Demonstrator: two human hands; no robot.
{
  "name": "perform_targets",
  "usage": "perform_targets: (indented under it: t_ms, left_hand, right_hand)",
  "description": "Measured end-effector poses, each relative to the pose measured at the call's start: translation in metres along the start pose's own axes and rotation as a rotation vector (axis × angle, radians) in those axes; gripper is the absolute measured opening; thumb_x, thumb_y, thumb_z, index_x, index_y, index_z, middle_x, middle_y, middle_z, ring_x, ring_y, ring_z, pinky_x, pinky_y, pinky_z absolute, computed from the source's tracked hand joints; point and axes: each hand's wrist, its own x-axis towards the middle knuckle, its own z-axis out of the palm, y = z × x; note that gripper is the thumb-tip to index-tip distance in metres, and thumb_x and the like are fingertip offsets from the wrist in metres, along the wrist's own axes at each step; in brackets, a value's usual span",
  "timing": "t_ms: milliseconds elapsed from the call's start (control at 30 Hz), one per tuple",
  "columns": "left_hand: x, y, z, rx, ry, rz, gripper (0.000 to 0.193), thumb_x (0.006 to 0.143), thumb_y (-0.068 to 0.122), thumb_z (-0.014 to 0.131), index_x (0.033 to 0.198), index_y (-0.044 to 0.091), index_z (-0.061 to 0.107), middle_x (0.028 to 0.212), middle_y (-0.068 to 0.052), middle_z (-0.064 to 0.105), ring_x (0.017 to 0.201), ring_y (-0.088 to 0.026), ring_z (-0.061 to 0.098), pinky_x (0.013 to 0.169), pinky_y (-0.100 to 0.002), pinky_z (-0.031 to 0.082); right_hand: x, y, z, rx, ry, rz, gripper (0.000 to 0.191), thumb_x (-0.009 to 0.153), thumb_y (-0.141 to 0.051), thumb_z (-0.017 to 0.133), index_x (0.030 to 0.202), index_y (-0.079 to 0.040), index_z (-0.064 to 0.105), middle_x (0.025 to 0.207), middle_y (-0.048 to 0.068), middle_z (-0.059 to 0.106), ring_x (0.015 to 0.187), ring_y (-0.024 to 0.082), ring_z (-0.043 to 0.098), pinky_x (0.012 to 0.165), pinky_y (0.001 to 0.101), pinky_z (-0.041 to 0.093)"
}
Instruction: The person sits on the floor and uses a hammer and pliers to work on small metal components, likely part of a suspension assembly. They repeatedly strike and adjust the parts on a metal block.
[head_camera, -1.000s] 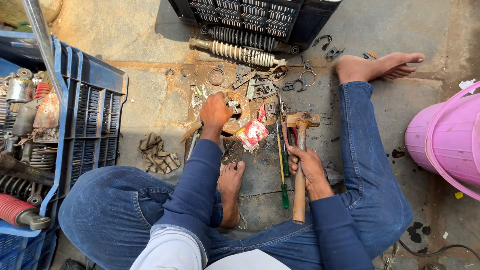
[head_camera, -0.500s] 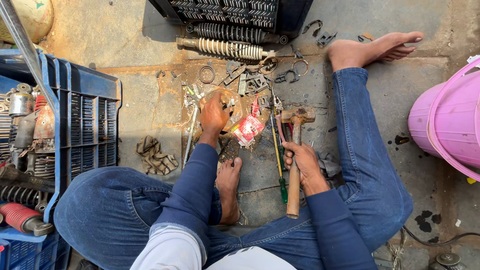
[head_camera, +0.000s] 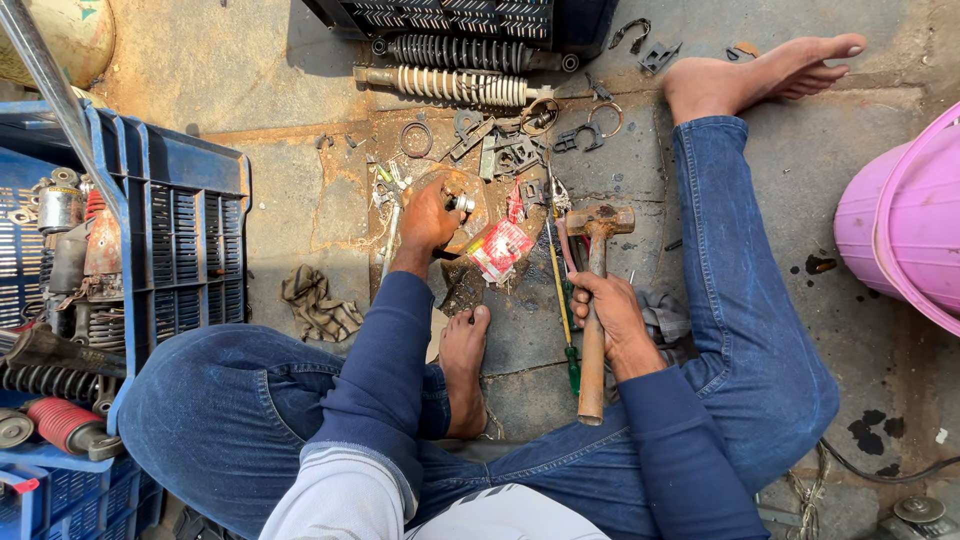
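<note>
I sit on a concrete floor with my legs spread. My left hand (head_camera: 430, 218) rests on a round rusty metal part (head_camera: 470, 190) with a small shiny bolt at its middle, pressing it to the floor. My right hand (head_camera: 610, 315) grips the wooden handle of a hammer (head_camera: 596, 290); its rusty head lies near the floor just right of the part. A red and white packet (head_camera: 500, 250) lies between the two hands. A long screwdriver with a green handle (head_camera: 562, 300) lies just left of the hammer.
A blue crate (head_camera: 190, 230) with engine parts and springs stands at left. A pale coil-spring shock absorber (head_camera: 450, 85) and a black crate (head_camera: 450, 15) lie ahead, with rings and brackets scattered. A pink bucket (head_camera: 905, 220) is at right, a rag (head_camera: 318, 305) at left.
The view has shifted slightly. My right hand keeps hold of the hammer, lying low beside the part. My left hand stays on the round part.
</note>
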Motion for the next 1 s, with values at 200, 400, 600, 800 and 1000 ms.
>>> perform_targets:
  t_ms: [200, 400, 600, 800, 1000]
  left_hand:
    - [-0.012, 0.009, -0.010, 0.080, -0.091, -0.003, 0.069, 0.079, 0.024, 0.085, 0.141, 0.013, 0.058, 0.127, -0.015, 0.070, 0.118, -0.034, 0.066, 0.102, -0.048, 0.049]
    - [-0.023, 0.000, 0.001, -0.140, 0.100, -0.019, 0.072, 0.078, 0.024, 0.087, 0.139, 0.002, 0.056, 0.126, -0.020, 0.069, 0.114, -0.035, 0.067, 0.099, -0.046, 0.049]
    - [-0.020, -0.012, 0.013, -0.261, 0.363, -0.084, 0.076, 0.079, 0.032, 0.090, 0.136, -0.007, 0.056, 0.120, -0.026, 0.069, 0.111, -0.038, 0.069, 0.097, -0.045, 0.053]
    - [-0.013, -0.010, 0.014, -0.207, 0.256, -0.185, 0.077, 0.079, 0.036, 0.085, 0.142, 0.002, 0.057, 0.095, -0.023, 0.075, 0.096, -0.036, 0.073, 0.091, -0.048, 0.054]
    - [-0.011, -0.014, 0.016, -0.187, 0.356, -0.094, 0.073, 0.076, 0.033, 0.088, 0.136, 0.001, 0.062, 0.093, -0.023, 0.074, 0.092, -0.039, 0.072, 0.085, -0.051, 0.053]
  right_hand:
    - [-0.001, 0.000, 0.001, -0.010, 0.009, 0.001, 0.015, 0.090, -0.012, 0.069, 0.088, -0.006, 0.055, 0.063, -0.001, 0.053, 0.048, 0.008, 0.052, 0.039, 0.0258, 0.041]
    - [-0.003, 0.000, 0.002, -0.002, 0.008, -0.015, 0.016, 0.090, -0.011, 0.069, 0.087, -0.005, 0.054, 0.063, -0.001, 0.053, 0.047, 0.008, 0.052, 0.039, 0.0258, 0.042]
    - [-0.002, -0.001, 0.002, 0.041, -0.002, 0.002, 0.013, 0.090, -0.010, 0.067, 0.088, -0.005, 0.056, 0.064, -0.001, 0.054, 0.048, 0.008, 0.053, 0.039, 0.0253, 0.042]
    - [-0.002, -0.001, 0.004, 0.016, 0.013, -0.007, 0.015, 0.089, -0.009, 0.069, 0.088, -0.005, 0.055, 0.064, -0.001, 0.054, 0.048, 0.008, 0.052, 0.039, 0.0256, 0.041]
    - [0.002, 0.000, 0.007, -0.001, 0.027, -0.004, 0.014, 0.090, -0.010, 0.069, 0.088, -0.005, 0.055, 0.064, -0.001, 0.054, 0.048, 0.008, 0.052, 0.040, 0.0253, 0.041]
